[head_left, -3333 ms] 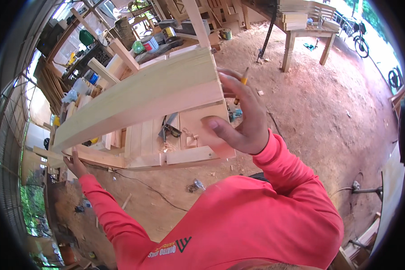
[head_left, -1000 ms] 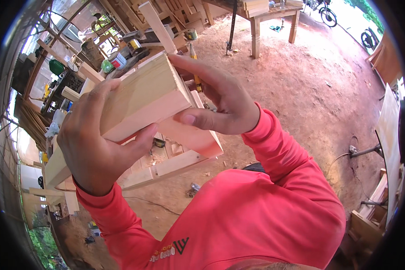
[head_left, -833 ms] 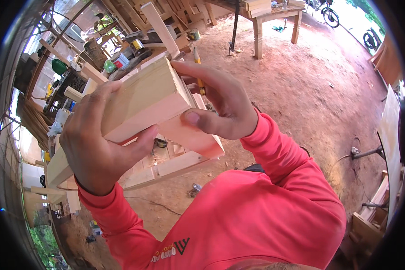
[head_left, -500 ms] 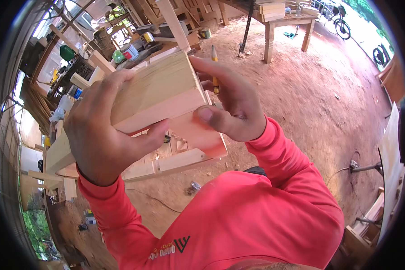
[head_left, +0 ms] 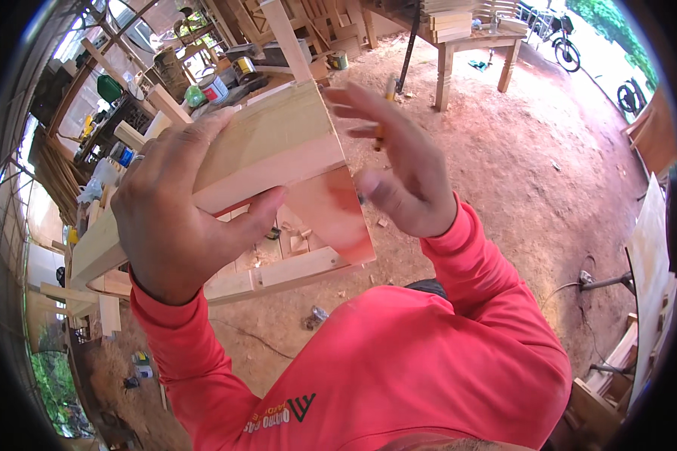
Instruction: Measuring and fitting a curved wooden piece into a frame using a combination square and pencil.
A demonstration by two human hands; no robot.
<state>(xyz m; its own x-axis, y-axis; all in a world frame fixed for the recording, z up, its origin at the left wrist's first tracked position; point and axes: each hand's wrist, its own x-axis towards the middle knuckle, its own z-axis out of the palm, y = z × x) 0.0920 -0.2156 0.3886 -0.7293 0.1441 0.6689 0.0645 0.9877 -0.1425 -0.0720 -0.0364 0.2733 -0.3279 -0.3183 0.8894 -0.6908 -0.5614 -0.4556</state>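
My left hand (head_left: pixel 174 203) grips a thick, pale wooden board (head_left: pixel 274 135), fingers over its far side and thumb along its near edge. Below the board's right part is a flat pinkish face (head_left: pixel 327 210) with red patches; I cannot tell whether it belongs to the same piece. My right hand (head_left: pixel 410 169), slightly blurred, is just off the board's right end, thumb and fingers apart. A yellow pencil (head_left: pixel 390 89) is tucked between its fingers. Under the board shows a wooden frame (head_left: pixel 293 268) with wood offcuts inside.
A wooden table (head_left: pixel 478 43) bearing stacked wood pieces stands at the far right. Paint cans (head_left: pixel 214 90) and tools crowd a bench at the far left. An upright post (head_left: pixel 286 41) rises behind the board. A pale sheet (head_left: pixel 649 282) leans at the right.
My right hand has let go of the board's right end and moved a little right, still with the pencil. My left hand keeps its grip; the board has shifted slightly.
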